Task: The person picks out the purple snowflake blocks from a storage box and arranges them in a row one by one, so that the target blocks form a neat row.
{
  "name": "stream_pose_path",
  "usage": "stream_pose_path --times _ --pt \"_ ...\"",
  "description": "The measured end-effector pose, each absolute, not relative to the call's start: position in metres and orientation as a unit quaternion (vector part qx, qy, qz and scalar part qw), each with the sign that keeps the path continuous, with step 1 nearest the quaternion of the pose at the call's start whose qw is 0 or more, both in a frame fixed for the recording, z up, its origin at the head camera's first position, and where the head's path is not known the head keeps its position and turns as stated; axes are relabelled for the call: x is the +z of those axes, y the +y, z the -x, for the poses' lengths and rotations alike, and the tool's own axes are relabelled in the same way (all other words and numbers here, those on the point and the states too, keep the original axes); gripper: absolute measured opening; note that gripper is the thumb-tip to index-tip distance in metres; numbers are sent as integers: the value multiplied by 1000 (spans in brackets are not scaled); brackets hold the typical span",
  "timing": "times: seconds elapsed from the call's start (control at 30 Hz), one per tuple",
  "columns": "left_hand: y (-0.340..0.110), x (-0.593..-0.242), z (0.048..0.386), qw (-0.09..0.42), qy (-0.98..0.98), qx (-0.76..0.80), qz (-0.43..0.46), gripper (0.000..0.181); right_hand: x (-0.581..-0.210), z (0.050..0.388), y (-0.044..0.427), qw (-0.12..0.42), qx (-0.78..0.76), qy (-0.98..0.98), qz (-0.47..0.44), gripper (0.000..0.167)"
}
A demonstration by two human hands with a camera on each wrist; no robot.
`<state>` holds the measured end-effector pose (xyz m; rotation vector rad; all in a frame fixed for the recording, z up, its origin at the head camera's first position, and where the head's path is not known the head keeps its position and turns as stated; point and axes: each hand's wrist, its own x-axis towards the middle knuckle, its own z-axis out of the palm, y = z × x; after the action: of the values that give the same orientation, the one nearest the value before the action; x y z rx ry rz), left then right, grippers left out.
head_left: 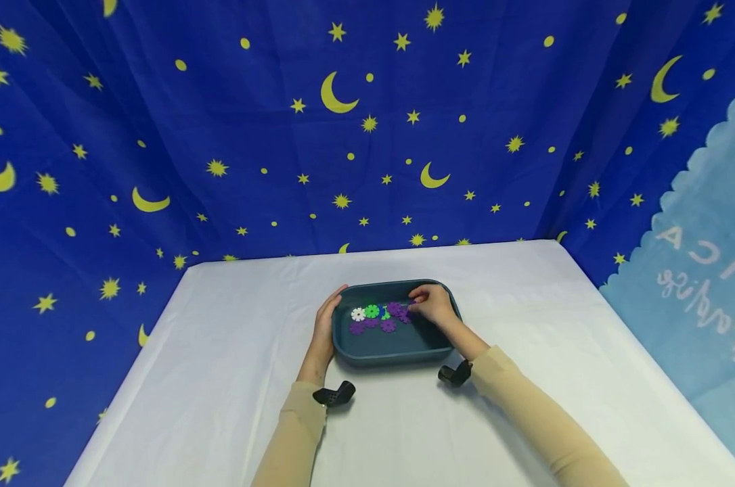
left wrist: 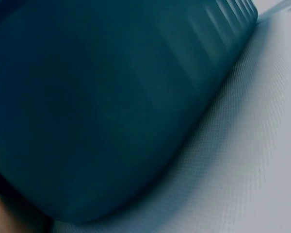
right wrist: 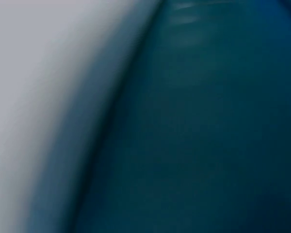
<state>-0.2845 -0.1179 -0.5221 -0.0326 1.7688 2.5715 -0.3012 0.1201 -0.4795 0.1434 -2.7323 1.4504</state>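
Observation:
A dark teal rectangular tray (head_left: 376, 355) stands on the white-covered table, holding several small notched plastic discs. Purple discs (head_left: 388, 326) make up most of them. Towards the left lie a white disc (head_left: 358, 314) and a green disc (head_left: 371, 311), with a blue piece (head_left: 382, 312) beside the green. My left hand (head_left: 323, 331) rests along the tray's left outer side, fingers fairly straight. My right hand (head_left: 433, 306) reaches over the right part of the tray, its bent fingers and thumb pinching a purple disc, partly hidden. Both wrist views show just the tray's outer wall (left wrist: 111, 111) and cloth.
White cloth (head_left: 233, 379) covers the table around the tray. A blue curtain (head_left: 282, 135) with yellow moons and stars hangs behind and at the left. Light blue fabric with lettering (head_left: 702, 270) hangs at the right. Black wrist devices (head_left: 335, 394) sit on both forearms.

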Motion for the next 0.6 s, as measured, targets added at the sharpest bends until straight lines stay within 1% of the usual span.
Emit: stream_pose_path --times 0.2,0.4,0.6 --pt "-120 -521 286 14 564 826 3 47 -472 300 121 -7 580 -814 -25 24" --pt "-119 -521 285 20 566 824 0 47 -461 293 132 32 604 -796 -24 26" --pt "-121 -521 285 24 565 825 -2 48 -455 289 151 61 635 -770 16 28"
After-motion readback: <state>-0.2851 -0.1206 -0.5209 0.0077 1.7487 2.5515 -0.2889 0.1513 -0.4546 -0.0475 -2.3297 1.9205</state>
